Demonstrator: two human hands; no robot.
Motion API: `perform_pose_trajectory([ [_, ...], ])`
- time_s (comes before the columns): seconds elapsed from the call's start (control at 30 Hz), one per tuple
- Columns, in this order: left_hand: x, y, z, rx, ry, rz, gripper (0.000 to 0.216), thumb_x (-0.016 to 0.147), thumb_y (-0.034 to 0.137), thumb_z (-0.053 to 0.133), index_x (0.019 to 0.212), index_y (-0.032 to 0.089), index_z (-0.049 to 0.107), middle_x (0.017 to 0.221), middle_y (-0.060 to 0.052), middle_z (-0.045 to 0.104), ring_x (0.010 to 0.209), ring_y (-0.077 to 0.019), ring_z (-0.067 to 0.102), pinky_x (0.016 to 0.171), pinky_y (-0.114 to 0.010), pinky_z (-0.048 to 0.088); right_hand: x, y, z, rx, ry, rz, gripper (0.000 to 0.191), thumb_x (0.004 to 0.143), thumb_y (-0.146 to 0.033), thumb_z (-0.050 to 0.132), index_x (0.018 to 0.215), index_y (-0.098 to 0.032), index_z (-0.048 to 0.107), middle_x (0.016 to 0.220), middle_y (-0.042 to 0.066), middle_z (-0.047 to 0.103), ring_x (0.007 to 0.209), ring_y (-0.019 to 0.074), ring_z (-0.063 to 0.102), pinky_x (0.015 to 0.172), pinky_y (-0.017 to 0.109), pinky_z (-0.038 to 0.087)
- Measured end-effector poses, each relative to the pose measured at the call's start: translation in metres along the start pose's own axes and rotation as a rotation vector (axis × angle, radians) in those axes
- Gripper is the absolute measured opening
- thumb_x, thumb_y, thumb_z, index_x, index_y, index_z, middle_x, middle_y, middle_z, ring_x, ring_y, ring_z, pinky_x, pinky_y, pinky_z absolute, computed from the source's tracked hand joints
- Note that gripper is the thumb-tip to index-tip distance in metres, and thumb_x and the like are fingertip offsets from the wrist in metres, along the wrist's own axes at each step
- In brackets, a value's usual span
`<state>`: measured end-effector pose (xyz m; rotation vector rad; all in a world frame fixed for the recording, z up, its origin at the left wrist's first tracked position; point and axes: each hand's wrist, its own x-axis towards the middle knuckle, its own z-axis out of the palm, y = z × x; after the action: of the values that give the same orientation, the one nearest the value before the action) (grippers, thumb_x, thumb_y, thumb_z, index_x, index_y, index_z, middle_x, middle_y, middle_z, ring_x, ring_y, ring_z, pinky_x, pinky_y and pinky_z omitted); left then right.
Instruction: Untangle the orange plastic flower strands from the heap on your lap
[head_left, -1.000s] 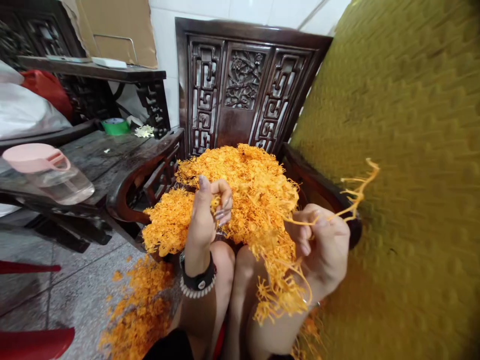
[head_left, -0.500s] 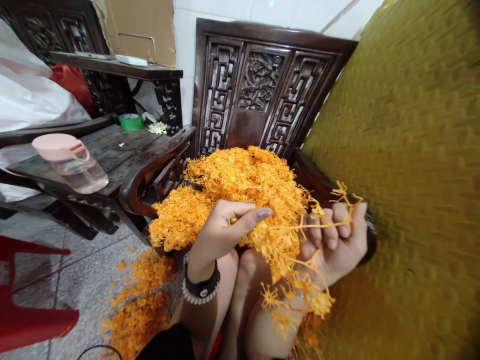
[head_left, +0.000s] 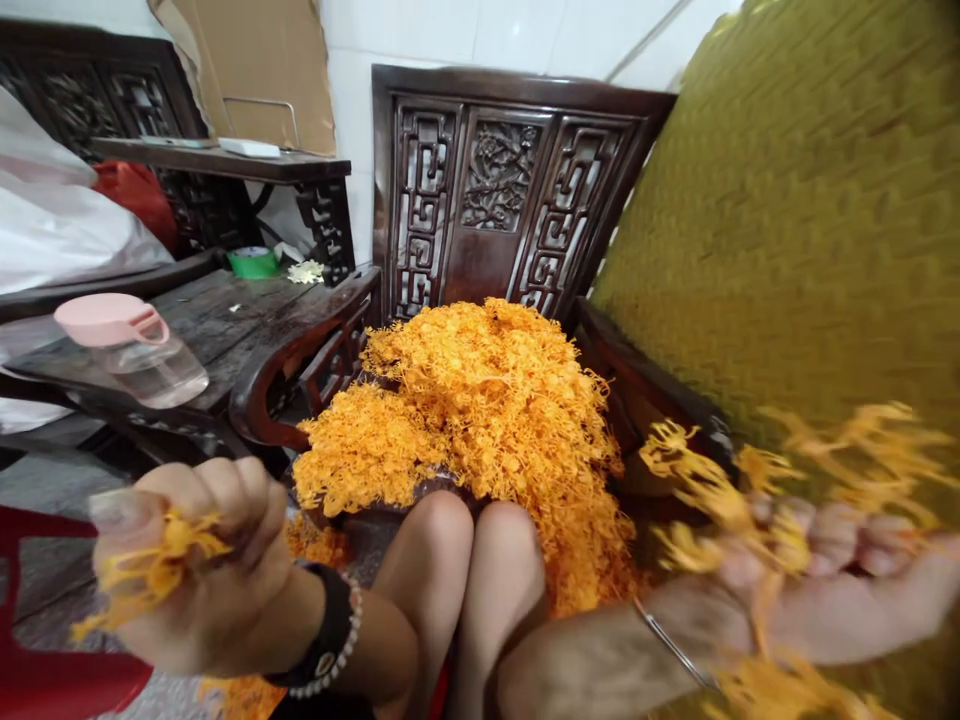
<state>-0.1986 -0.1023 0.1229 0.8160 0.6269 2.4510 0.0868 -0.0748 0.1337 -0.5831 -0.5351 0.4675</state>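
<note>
A large heap of orange, branching plastic-looking flower pieces lies on the carved wooden chair in front of my knees. My left hand is a fist at the lower left, closed around a small bunch of orange flower pieces that pokes out by the thumb. At the lower right, my right hand has its fingers curled around longer orange strands. Motion smears that hand, and strands hang out above and below it. Both hands are apart from the heap.
A bottle with a pink lid and green tape stand on the dark wooden seat at left. A red stool is at lower left, near orange pieces on the floor. A woven yellow-green panel leans at right.
My hands were close together over the heap with an orange strand stretched between them. Now they are wide apart, left hand far left, right hand far right, each with orange pieces.
</note>
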Motion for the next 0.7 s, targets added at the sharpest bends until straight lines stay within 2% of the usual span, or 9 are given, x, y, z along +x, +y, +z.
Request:
perform_pose_trajectory([
  [0.07, -0.005, -0.008, 0.011, -0.113, -0.067, 0.004, 0.033, 0.07, 0.037, 0.068, 0.051, 0.02, 0.047, 0.043, 0.005, 0.018, 0.035, -0.006, 0.014, 0.019, -0.02, 0.004, -0.008, 0.004, 0.012, -0.05, -0.142, 0.06, 0.049, 0.091, -0.03, 0.041, 0.043, -0.019, 0.04, 0.037, -0.005, 0.025, 0.028, 0.0041, 0.023, 0.025, 0.022, 0.016],
  [0.13, -0.01, -0.024, 0.028, -0.237, -0.262, -0.248, 0.034, 0.075, 0.036, 0.064, 0.052, 0.019, 0.046, 0.045, 0.005, 0.021, 0.036, -0.0053, 0.019, 0.021, -0.014, 0.011, -0.019, 0.011, 0.027, -0.082, -0.27, 0.136, 0.042, 0.077, -0.032, 0.063, 0.044, -0.019, 0.039, 0.039, -0.007, 0.024, 0.031, 0.0033, 0.02, 0.028, 0.024, 0.009],
  [0.2, -0.012, -0.041, 0.044, -0.314, -0.375, -0.49, 0.036, 0.08, 0.033, 0.059, 0.052, 0.018, 0.042, 0.047, 0.005, 0.025, 0.038, -0.0045, 0.023, 0.025, -0.011, 0.019, -0.028, 0.018, 0.037, -0.132, -0.35, 0.181, 0.044, 0.071, -0.034, 0.068, 0.044, -0.019, 0.036, 0.042, -0.007, 0.023, 0.034, 0.0038, 0.018, 0.03, 0.025, 0.007],
  [0.27, -0.01, -0.055, 0.054, -0.384, -0.404, -0.657, 0.035, 0.082, 0.031, 0.057, 0.054, 0.018, 0.04, 0.049, 0.005, 0.028, 0.037, -0.0032, 0.023, 0.027, -0.01, 0.023, -0.033, 0.021, 0.04, -0.182, -0.41, 0.177, 0.046, 0.072, -0.036, 0.066, 0.045, -0.02, 0.034, 0.043, -0.006, 0.022, 0.035, 0.0051, 0.017, 0.032, 0.028, 0.006],
  [0.5, -0.004, -0.075, 0.064, -0.561, -0.334, -0.986, 0.022, 0.08, 0.023, 0.059, 0.064, 0.017, 0.044, 0.056, 0.006, 0.041, 0.038, 0.0004, 0.03, 0.032, -0.006, 0.03, -0.032, 0.022, 0.037, -0.18, -0.482, 0.172, 0.045, 0.074, -0.038, 0.063, 0.044, -0.022, 0.035, 0.042, -0.006, 0.019, 0.035, 0.0069, 0.015, 0.032, 0.029, 0.008],
  [0.6, -0.008, -0.082, 0.071, -0.608, -0.217, -1.091, 0.016, 0.084, 0.02, 0.051, 0.069, 0.016, 0.046, 0.067, 0.001, 0.055, 0.039, 0.001, 0.035, 0.032, -0.006, 0.031, -0.032, 0.025, 0.04, -0.176, -0.477, 0.191, 0.044, 0.074, -0.038, 0.064, 0.045, -0.022, 0.036, 0.043, -0.006, 0.019, 0.035, 0.0069, 0.015, 0.032, 0.028, 0.008],
  [0.7, -0.015, -0.089, 0.079, -0.59, -0.088, -1.171, 0.013, 0.088, 0.014, 0.042, 0.076, 0.014, 0.049, 0.072, -0.001, 0.059, 0.038, 0.0014, 0.034, 0.033, -0.006, 0.031, -0.033, 0.027, 0.041, -0.163, -0.491, 0.207, 0.044, 0.077, -0.035, 0.062, 0.046, -0.02, 0.035, 0.043, -0.007, 0.022, 0.035, 0.0058, 0.016, 0.032, 0.026, 0.01],
])
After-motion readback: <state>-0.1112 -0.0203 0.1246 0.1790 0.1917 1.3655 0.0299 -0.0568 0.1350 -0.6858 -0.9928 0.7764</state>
